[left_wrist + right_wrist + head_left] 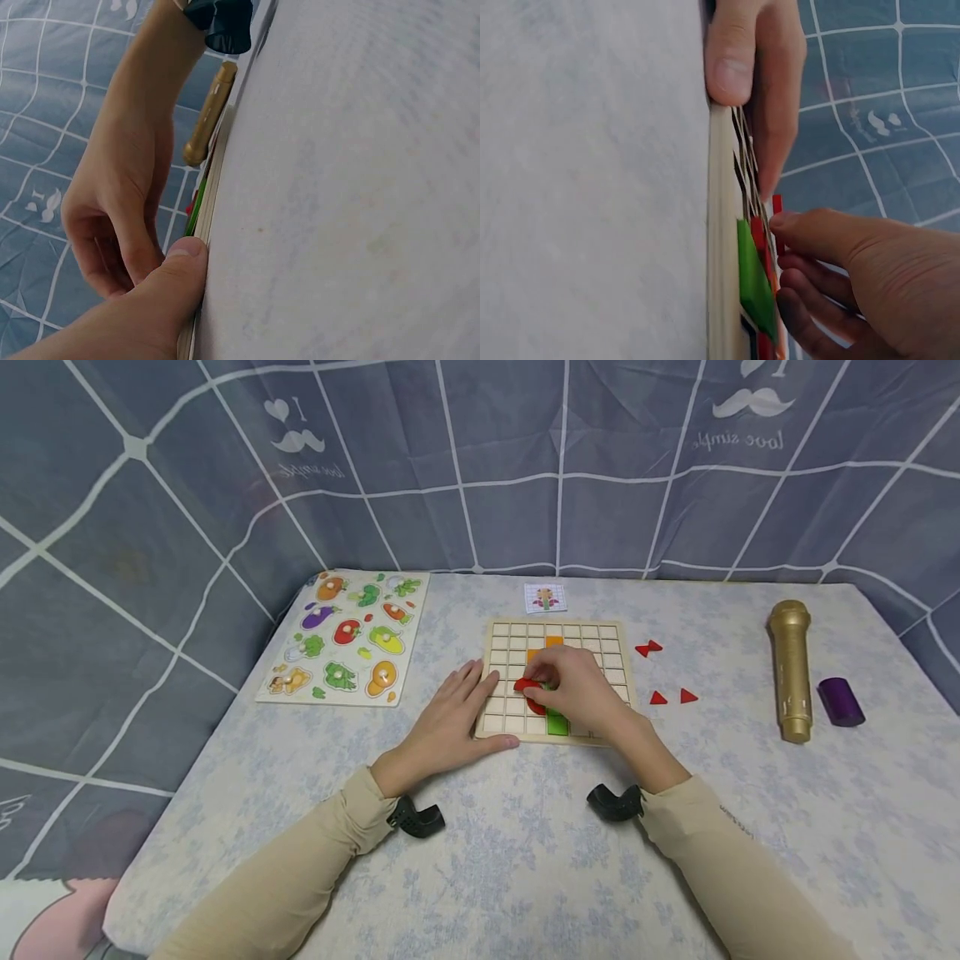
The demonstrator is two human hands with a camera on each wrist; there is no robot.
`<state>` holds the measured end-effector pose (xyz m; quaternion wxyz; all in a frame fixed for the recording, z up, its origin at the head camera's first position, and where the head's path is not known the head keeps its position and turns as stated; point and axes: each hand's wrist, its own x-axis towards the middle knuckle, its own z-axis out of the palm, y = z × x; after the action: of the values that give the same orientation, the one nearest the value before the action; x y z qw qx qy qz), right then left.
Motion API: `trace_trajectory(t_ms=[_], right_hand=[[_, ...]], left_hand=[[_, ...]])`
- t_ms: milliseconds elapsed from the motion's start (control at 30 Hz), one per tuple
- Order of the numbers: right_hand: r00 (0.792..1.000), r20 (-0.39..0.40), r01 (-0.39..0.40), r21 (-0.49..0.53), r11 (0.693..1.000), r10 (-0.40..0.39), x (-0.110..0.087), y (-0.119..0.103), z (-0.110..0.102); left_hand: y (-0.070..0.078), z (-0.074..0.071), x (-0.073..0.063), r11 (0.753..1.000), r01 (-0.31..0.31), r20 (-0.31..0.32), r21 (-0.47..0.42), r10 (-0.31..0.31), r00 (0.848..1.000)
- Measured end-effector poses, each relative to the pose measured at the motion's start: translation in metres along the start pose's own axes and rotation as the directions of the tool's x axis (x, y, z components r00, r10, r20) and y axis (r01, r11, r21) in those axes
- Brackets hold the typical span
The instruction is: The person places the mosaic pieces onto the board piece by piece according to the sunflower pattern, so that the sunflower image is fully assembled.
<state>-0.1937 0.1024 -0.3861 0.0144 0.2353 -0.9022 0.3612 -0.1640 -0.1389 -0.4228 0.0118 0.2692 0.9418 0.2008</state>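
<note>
A wooden grid board (498, 724) lies flat on the table with orange, red and green pieces in its middle columns. My right hand (573, 685) is over the board and pinches a small red piece (778, 202) between thumb and fingers. In the right wrist view that piece stands edge-on, close over the board's face. Below the right hand sits a green piece (557, 723) in the lowest row, beside another red piece (536, 706). My left hand (450, 714) rests along the board's left side, fingers extended, its thumb (184, 251) against the front edge.
Red triangles (658, 697) lie right of the board. Behind it is a small pattern card (545, 598). A vegetable puzzle board (341, 639) lies at left. Far right, a gold microphone-shaped object (791, 672) is next to a purple cylinder (841, 702). A grid-patterned curtain (510, 518) hangs behind.
</note>
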Motion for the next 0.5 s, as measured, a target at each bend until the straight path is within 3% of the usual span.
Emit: trace_trajectory(t_ms=[267, 500], right_hand=[[0.999, -0.015, 0.045, 0.021, 0.999, -0.045, 0.0008, 0.0006, 0.0119], [0.999, -0.029, 0.017, -0.005, 1.0, -0.017, -0.0024, 0.0007, 0.0085]], left_hand=[[0.0012, -0.0012, 0.0, 1.0, -0.003, 0.005, -0.002, 0.003, 1.0], [0.0006, -0.0006, 0.0008, 1.0, -0.012, 0.001, 0.011, 0.012, 1.0]])
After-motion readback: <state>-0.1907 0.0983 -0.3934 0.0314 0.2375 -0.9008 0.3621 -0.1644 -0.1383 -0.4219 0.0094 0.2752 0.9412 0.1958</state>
